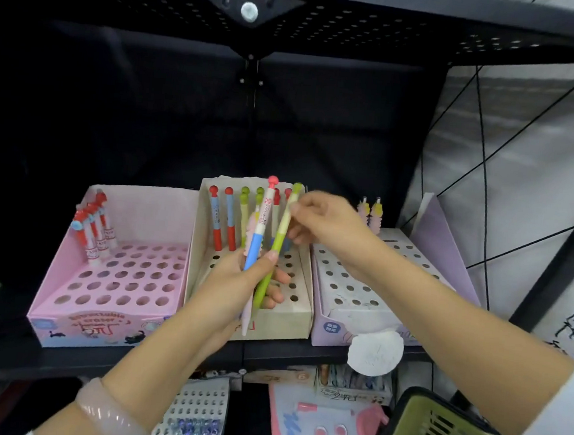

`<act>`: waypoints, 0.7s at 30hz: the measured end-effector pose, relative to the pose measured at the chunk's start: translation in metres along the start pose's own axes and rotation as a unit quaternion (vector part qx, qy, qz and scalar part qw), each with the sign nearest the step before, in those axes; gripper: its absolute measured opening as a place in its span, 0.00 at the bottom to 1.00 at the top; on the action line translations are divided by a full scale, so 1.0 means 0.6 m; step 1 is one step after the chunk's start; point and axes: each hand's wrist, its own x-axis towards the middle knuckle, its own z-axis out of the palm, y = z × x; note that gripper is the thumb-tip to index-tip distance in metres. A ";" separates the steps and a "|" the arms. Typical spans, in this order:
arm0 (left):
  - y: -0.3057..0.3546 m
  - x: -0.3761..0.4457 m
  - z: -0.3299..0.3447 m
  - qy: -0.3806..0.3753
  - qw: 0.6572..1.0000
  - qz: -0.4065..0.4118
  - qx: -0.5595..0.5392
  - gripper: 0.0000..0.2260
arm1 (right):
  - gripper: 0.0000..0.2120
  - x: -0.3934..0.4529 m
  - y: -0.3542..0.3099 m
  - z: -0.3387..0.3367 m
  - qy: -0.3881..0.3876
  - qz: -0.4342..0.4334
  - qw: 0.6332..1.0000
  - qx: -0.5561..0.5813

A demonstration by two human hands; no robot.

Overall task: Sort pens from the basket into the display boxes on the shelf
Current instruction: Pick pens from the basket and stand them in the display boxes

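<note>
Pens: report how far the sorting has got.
Done: a few pens stand in the pink box, a back row in the beige box, two in the white box. In hand: the left hand holds a bunch; the right hand pinches the green pen. Left: most holes are empty; the basket contents are hidden.

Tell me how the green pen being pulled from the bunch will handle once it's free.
The green pen looks stiff: pinched near its top by the right hand, it stays straight along its length. Its thin plastic body suggests it is light. Being round and slim, it would probably roll if laid flat, so standing it in a hole of the beige display box seems safer.
</note>
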 end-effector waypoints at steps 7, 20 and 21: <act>0.020 -0.017 -0.082 0.066 0.998 -0.013 -0.005 0.07 | 0.05 0.040 -0.015 0.025 0.176 -0.106 0.966 -0.155; 0.019 -0.026 -0.107 0.072 0.997 0.000 -0.022 0.16 | 0.05 0.042 0.020 0.095 0.029 -0.111 0.914 -0.390; 0.019 -0.026 -0.108 0.074 0.997 0.002 -0.016 0.15 | 0.05 0.040 0.025 0.100 0.005 -0.096 0.908 -0.407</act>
